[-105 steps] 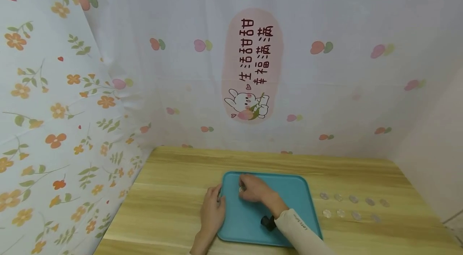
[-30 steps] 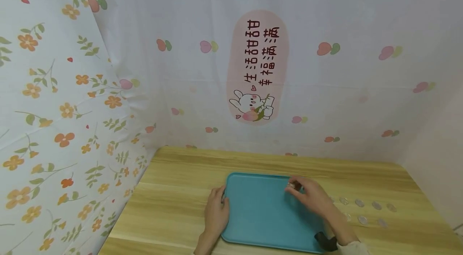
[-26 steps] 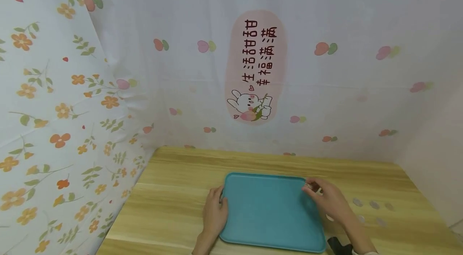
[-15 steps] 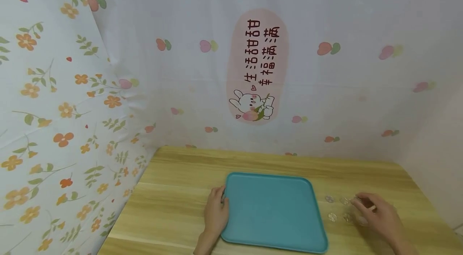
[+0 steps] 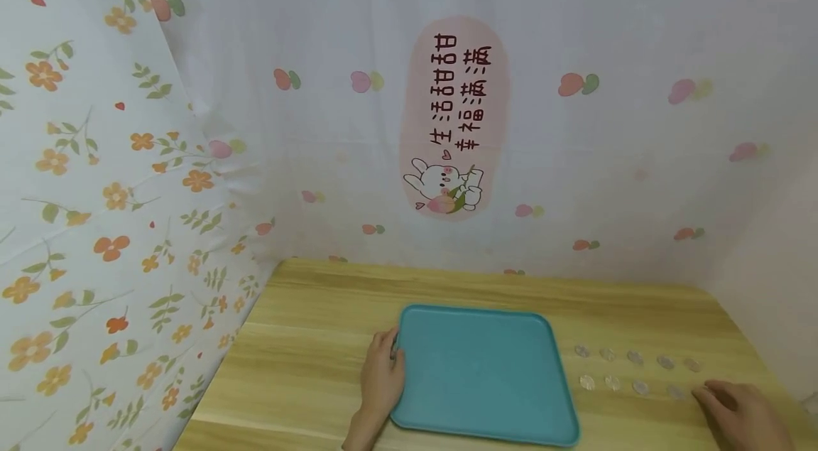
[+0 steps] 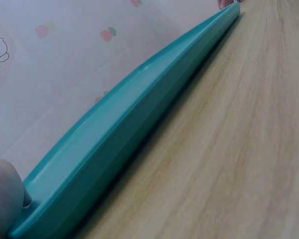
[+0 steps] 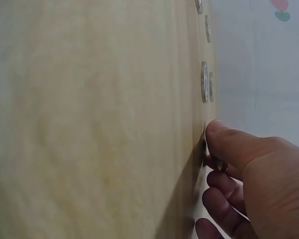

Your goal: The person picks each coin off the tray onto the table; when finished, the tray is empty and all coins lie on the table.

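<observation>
My left hand (image 5: 382, 376) grips the left rim of a teal rectangular tray (image 5: 486, 380); a small dark bit shows by its fingers, too unclear to name. In the left wrist view, a fingertip (image 6: 5, 194) lies over the tray's corner. My right hand (image 5: 744, 412) is low over the table at the right end of the nearer row of coins (image 5: 641, 388). In the right wrist view, its thumb and finger pinch a coin (image 7: 205, 132) on edge against the wood. Something small and shiny (image 7: 220, 164) shows between the fingers, partly hidden.
A farther row of silvery coins (image 5: 635, 358) lies right of the tray on the wooden table (image 5: 319, 344). A printed white curtain (image 5: 332, 174) hangs behind the table, and a floral one (image 5: 115, 195) hangs on the left.
My right hand has gone from over the tray, past its right rim and across the coins, to the far right end of the nearer row. The left hand stays at the tray.
</observation>
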The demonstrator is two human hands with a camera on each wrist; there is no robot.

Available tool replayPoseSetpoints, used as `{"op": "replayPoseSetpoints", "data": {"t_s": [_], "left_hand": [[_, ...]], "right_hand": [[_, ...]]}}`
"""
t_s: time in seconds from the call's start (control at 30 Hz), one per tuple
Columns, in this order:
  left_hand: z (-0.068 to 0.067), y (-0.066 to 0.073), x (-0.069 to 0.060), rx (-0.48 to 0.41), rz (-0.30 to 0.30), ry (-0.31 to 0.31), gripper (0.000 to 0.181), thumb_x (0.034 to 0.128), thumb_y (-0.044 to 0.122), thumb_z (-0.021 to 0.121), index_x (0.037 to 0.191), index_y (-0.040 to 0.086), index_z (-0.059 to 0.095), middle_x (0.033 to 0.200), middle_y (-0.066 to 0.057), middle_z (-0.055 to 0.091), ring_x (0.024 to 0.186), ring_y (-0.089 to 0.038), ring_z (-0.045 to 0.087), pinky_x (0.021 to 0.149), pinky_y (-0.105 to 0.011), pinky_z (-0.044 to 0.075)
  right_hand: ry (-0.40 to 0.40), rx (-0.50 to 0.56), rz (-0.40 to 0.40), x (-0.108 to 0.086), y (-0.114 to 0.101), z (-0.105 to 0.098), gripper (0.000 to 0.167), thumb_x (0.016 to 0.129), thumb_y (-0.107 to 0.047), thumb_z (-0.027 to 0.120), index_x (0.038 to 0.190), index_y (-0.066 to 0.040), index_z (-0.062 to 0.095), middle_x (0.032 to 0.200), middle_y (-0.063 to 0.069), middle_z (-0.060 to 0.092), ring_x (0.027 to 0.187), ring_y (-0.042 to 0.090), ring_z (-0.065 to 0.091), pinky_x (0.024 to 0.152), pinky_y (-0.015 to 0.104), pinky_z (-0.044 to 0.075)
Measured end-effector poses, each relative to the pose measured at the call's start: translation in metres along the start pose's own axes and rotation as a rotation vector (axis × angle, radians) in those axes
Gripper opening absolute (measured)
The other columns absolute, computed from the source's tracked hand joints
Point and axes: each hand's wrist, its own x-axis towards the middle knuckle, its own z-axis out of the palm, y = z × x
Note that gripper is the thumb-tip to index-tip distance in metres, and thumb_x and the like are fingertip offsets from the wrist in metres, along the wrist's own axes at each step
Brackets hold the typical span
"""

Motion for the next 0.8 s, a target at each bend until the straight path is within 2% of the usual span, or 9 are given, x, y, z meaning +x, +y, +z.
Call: {"op": "replayPoseSetpoints", "data": {"t_s": [0.13, 0.4, 0.6, 0.67, 0.73, 0.8], "left_hand": [[0.000, 0.000, 0.001, -0.008, -0.002, 0.000, 0.038, 0.0911, 0.003, 0.065, 0.129, 0.002, 0.063, 0.112, -0.006, 0.063, 0.087, -0.012, 0.059, 0.070, -0.026, 0.047], [0.000, 0.000, 0.001, -0.004, 0.002, -0.002, 0.038, 0.0911, 0.004, 0.065, 0.129, 0.003, 0.063, 0.112, -0.005, 0.063, 0.087, -0.011, 0.058, 0.069, -0.025, 0.046], [0.000, 0.002, 0.000, -0.004, 0.004, -0.006, 0.038, 0.0916, 0.004, 0.065, 0.129, 0.003, 0.063, 0.112, -0.006, 0.063, 0.087, -0.012, 0.058, 0.069, -0.025, 0.046], [0.000, 0.002, 0.000, -0.004, -0.001, -0.005, 0.038, 0.0913, 0.004, 0.065, 0.129, 0.003, 0.063, 0.112, -0.006, 0.063, 0.087, -0.012, 0.058, 0.069, -0.025, 0.046], [-0.001, 0.003, 0.000, -0.005, -0.005, -0.002, 0.038, 0.0908, 0.004, 0.065, 0.129, 0.003, 0.063, 0.111, -0.006, 0.063, 0.086, -0.011, 0.058, 0.068, -0.025, 0.045], [-0.001, 0.003, -0.001, -0.005, -0.010, -0.003, 0.038, 0.0910, 0.004, 0.065, 0.129, 0.003, 0.063, 0.111, -0.005, 0.063, 0.087, -0.011, 0.058, 0.069, -0.025, 0.046]], "right_hand": [[-0.011, -0.043, -0.013, 0.005, -0.002, -0.003, 0.062, 0.102, -0.041, 0.052, 0.111, 0.019, 0.061, 0.105, 0.040, 0.062, 0.097, 0.060, 0.055, 0.079, 0.066, 0.044], [0.040, -0.045, -0.035, 0.004, 0.002, 0.002, 0.054, 0.100, -0.036, 0.058, 0.106, 0.017, 0.064, 0.099, 0.036, 0.066, 0.092, 0.058, 0.060, 0.075, 0.065, 0.047], [0.082, 0.010, 0.042, -0.002, -0.007, 0.002, 0.056, 0.101, -0.037, 0.055, 0.113, 0.018, 0.059, 0.106, 0.041, 0.059, 0.094, 0.057, 0.056, 0.074, 0.062, 0.046], [0.128, 0.045, 0.051, -0.005, -0.016, 0.002, 0.054, 0.101, -0.036, 0.055, 0.114, 0.017, 0.059, 0.108, 0.041, 0.058, 0.086, 0.047, 0.060, 0.068, 0.056, 0.049], [0.156, 0.082, 0.077, -0.008, -0.028, 0.001, 0.054, 0.101, -0.038, 0.054, 0.116, 0.014, 0.058, 0.110, 0.039, 0.058, 0.079, 0.022, 0.062, 0.063, 0.044, 0.050], [0.162, 0.133, 0.080, -0.009, -0.043, 0.001, 0.051, 0.102, -0.039, 0.052, 0.115, 0.010, 0.061, 0.107, 0.034, 0.063, 0.073, 0.000, 0.055, 0.058, 0.032, 0.047]]}}
